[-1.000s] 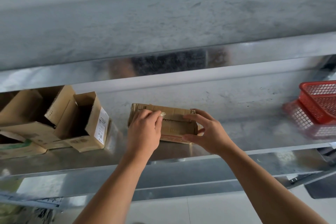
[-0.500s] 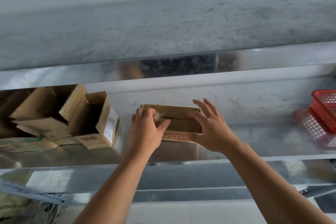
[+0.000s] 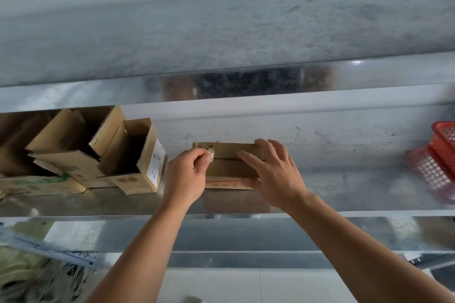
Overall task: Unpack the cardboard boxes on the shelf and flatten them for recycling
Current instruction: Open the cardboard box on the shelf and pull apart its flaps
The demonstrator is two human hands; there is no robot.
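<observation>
On the metal shelf [image 3: 344,194] sits a small cardboard box [image 3: 229,170]. The left hand [image 3: 187,174] pinches a tape end [image 3: 210,152] at the box's top left corner. The right hand [image 3: 273,174] presses its top, fingers straight and spread. Opened boxes [image 3: 138,155] stand left of it, and a red basket [image 3: 443,155] lies well to the right.

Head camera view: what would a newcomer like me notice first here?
Two bare hands work at a small closed cardboard box in the middle of the metal shelf: the left hand pinches a strip of tape at its top, and the right hand lies spread on it. Opened boxes crowd the shelf's left end, and a red basket sits at the far right.
</observation>
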